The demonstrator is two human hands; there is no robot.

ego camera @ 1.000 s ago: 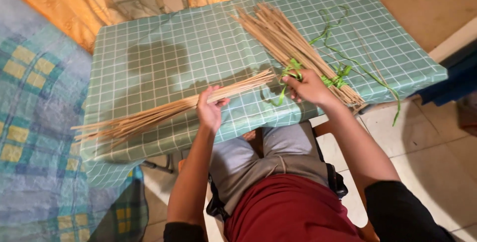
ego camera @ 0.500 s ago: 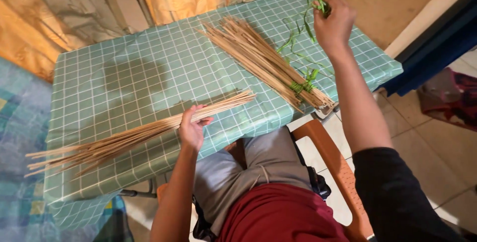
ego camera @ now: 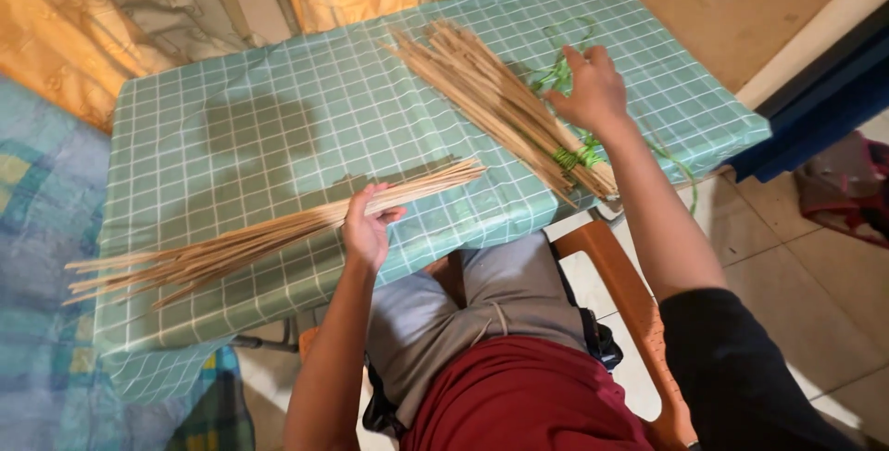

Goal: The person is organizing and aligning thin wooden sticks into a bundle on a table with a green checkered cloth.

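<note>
Two bundles of thin tan sticks show: one loose bundle (ego camera: 269, 233) gripped in the left hand (ego camera: 368, 229); one tied bundle (ego camera: 491, 99) lying on the table under the right hand (ego camera: 593, 90); the sticks in each are too many and too close to count; one green tie (ego camera: 576, 156) wraps the second bundle near its end; several loose green strips (ego camera: 556, 71) lie beside it, their number unclear; one table with a green checked cloth (ego camera: 278, 108); one orange chair (ego camera: 611, 275); two hands in view, both the person's own.
</note>
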